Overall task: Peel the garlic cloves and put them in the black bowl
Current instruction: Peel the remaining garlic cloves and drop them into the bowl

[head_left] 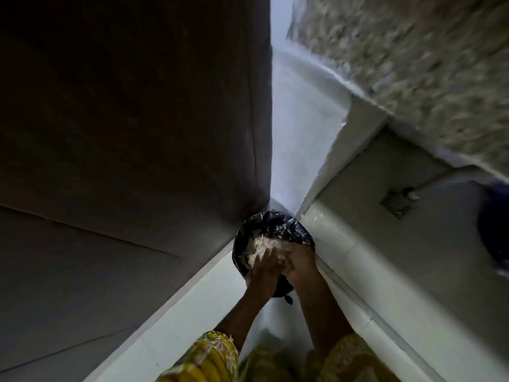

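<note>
At the left stands a dark cabinet [124, 119]. Just beside its corner we see a bin with a black bag [275, 224], and pale papery garlic skins [256, 250] lie at its near rim. Our left hand [263, 268] and right hand [300, 264] meet on the skins, touching each other. Because of the blur we cannot tell if they grip.

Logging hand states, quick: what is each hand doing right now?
Left hand: open, fingers straight over pale peels in the black bag.
Right hand: cannot be told, fingers hidden.
</note>
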